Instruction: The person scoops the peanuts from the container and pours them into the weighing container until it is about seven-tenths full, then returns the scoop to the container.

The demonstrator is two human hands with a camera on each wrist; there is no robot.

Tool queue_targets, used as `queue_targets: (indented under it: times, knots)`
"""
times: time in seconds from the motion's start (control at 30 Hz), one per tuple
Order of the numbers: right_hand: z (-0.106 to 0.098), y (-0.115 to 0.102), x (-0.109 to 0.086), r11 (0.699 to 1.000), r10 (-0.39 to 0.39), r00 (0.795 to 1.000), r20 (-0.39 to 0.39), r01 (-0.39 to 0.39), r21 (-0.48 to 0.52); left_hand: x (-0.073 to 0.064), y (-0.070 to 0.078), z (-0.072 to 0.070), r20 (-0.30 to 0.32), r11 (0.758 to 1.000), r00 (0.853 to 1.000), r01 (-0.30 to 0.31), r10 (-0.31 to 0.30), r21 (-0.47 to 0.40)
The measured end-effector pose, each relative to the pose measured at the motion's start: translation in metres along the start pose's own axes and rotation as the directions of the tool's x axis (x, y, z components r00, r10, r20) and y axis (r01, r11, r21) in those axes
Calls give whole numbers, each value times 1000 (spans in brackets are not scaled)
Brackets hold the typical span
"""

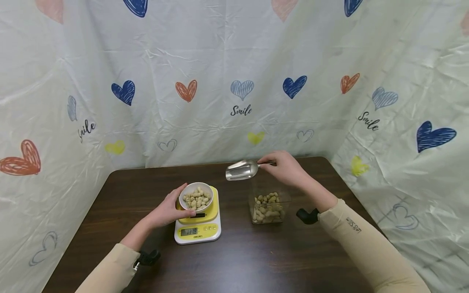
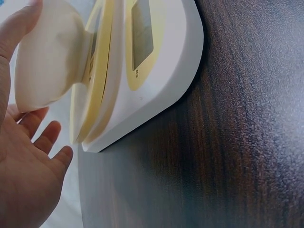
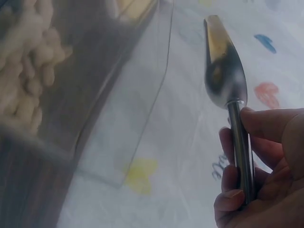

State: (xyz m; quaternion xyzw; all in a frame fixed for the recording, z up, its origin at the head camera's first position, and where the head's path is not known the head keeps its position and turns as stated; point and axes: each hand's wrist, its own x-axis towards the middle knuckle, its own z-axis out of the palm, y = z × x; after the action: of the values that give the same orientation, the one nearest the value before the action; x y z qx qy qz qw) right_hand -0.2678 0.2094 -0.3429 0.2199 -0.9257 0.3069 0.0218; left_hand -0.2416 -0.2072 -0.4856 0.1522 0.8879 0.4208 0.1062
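Note:
A white bowl (image 1: 186, 190) of unshelled peanuts (image 1: 198, 198) sits on a yellow and white kitchen scale (image 1: 216, 215). My left hand (image 1: 167, 209) grips the bowl's side, thumb at the near rim and fingers around the far left. In the left wrist view the bowl (image 2: 50, 54) is between the thumb and fingers of that hand (image 2: 31, 166). My right hand (image 1: 283, 166) holds a metal scoop (image 1: 242, 170) by its handle, above and behind a clear container (image 1: 254, 215) of peanuts. The right wrist view shows the fingers wrapped round the scoop's handle (image 3: 241, 156); its bowl looks empty.
The dark wooden table (image 1: 249, 260) carries the scale left of centre and the clear container right of centre. A white curtain (image 1: 209, 138) printed with hearts hangs along the back and sides. Digits show on the scale's display (image 1: 189, 232).

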Motion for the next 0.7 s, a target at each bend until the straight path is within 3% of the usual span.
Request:
queue_targets:
  times: [0.37,0.57,0.7]
  knots:
    - [-36,16,-24,998,29,999,-46,-31,-52,-2,-2,0,-4,1000,1000,1,-1,-10]
    - [-51,27,-35,990,-28,998,-61,19,-142,-1,-2,0,-3,1000,1000,-14,14,-16]
    - [-55,32,-40,968,-86,996,-18,79,-239,0,-3,0,-2,1000,1000,-17,17,-23]
